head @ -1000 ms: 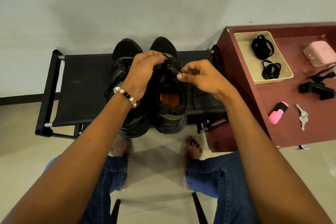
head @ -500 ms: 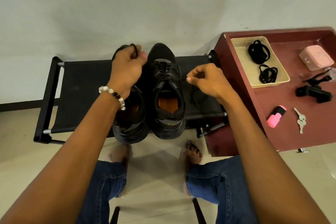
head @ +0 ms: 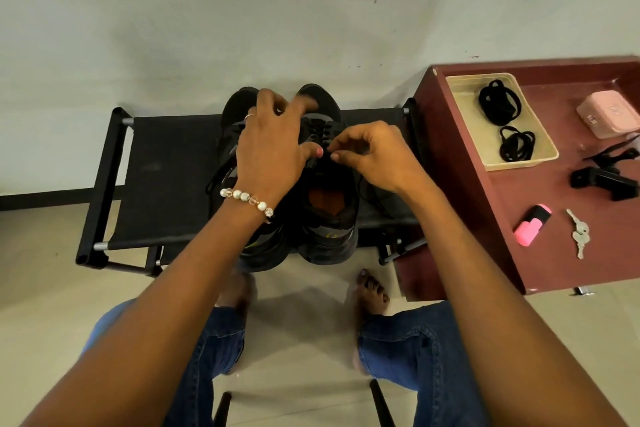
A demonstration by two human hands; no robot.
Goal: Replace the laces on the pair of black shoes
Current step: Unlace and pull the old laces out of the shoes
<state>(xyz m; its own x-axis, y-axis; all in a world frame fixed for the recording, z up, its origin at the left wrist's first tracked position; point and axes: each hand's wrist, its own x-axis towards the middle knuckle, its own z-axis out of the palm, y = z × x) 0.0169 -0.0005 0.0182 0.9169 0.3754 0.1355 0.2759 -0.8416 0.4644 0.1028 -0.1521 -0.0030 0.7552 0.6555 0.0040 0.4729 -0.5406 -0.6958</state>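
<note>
Two black shoes stand side by side on a black fabric bench, toes to the wall. My left hand, with a bead bracelet on the wrist, lies over the left shoe and reaches across the laced front of the right shoe, fingers spread and fairly straight. Its thumb sits by the tongue. My right hand pinches a black lace between thumb and fingertip at the top of the right shoe's lacing, close to the left thumb. The lace trails loose over the bench to the shoe's right.
A maroon table stands right of the bench. On it are a beige tray with two coiled black laces, a pink box, a black clip, a pink highlighter and keys. My bare feet rest on the floor below.
My left hand has come back from the left shoe's toe and now lies across the right shoe's lacing. My right hand has moved in to the tongue, meeting the left thumb.
</note>
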